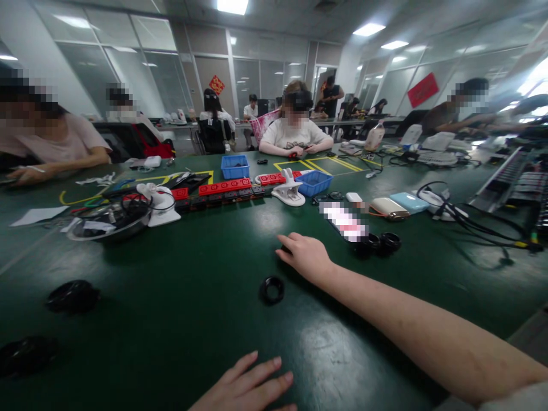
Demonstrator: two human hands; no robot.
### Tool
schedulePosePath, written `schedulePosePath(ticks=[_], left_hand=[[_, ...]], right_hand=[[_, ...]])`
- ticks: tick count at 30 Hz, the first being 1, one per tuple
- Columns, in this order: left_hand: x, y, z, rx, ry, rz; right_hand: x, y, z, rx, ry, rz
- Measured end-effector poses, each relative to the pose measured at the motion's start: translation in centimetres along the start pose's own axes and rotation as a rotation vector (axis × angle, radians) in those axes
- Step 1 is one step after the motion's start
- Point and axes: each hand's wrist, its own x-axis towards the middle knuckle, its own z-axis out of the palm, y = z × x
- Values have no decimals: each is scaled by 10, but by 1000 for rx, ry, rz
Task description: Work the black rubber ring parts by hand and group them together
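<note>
My right hand (305,254) reaches out over the green table (205,319), palm down with the fingers curled; something small and dark shows under the fingertips, but I cannot make out what it is. Just below it a black ring (272,289) lies alone on the table. My left hand (248,387) rests flat near the front edge, fingers stretched out and holding nothing. Two more black rings (381,242) sit to the right of my right hand, beside a phone (345,221).
Black round parts (72,295) lie at the left. Farther back stand a bowl with cables (112,220), red and black power strips (225,189), two blue bins (235,166), white clamps (288,191) and phones with cables (445,205). Other people sit around the table.
</note>
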Motion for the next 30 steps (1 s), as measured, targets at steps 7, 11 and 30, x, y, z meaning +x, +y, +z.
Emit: schedulePosePath(ticks=[7, 11, 30], left_hand=[[-15, -1, 38, -47, 86, -37], [-15, -1, 37, -54, 91, -54], [-13, -1, 29, -10, 80, -38]], right_hand=[[-90, 27, -20, -12, 40, -44], [-127, 50, -21, 88, 140, -55], [-139, 113, -9, 176, 430, 370]])
